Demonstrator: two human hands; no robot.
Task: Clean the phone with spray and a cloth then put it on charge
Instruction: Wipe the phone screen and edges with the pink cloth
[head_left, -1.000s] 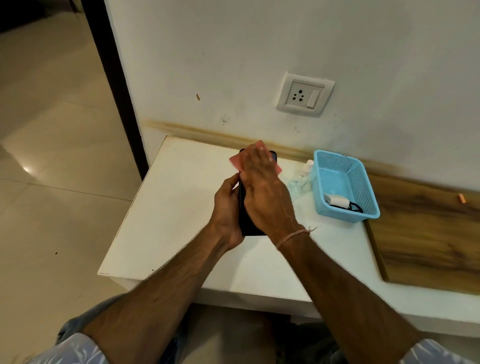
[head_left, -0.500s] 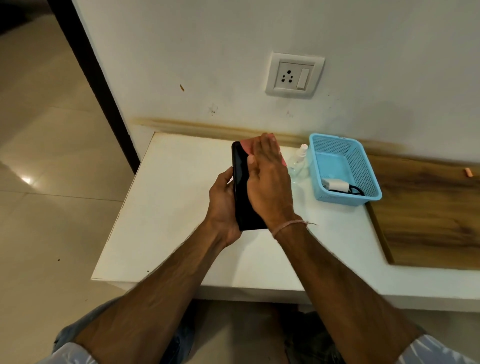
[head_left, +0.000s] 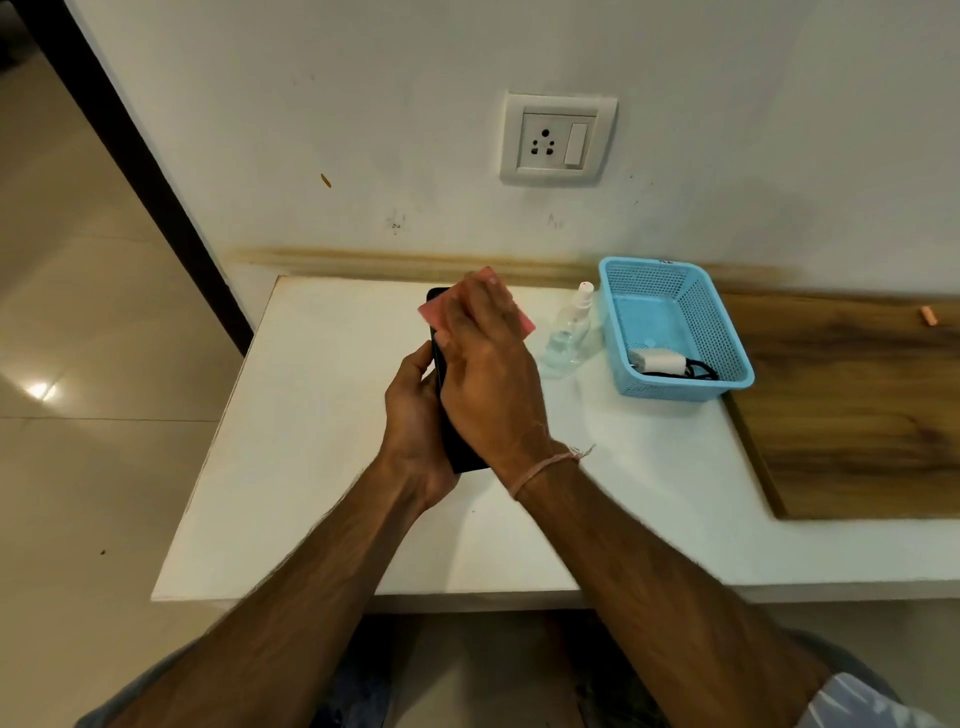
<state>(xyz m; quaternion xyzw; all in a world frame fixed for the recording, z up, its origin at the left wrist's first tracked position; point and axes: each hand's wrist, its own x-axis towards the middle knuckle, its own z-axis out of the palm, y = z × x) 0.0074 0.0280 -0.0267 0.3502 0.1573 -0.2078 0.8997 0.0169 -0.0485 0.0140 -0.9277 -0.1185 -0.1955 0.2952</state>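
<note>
Phone (head_left: 456, 447) is held at frame centre, above the white table (head_left: 311, 415). It is gripped from the left by the left hand (head_left: 415, 415), whose fingers are curled round it. A pink cloth (head_left: 430, 314) is pressed against the upper part of the phone by the right hand (head_left: 488, 374), fingers extended and laid flat. A clear spray bottle (head_left: 569, 338) is stood just right of the hands, beside a blue basket (head_left: 730, 343) in which a white charger (head_left: 655, 359) is contained. A wall socket (head_left: 558, 139) is mounted above.
</note>
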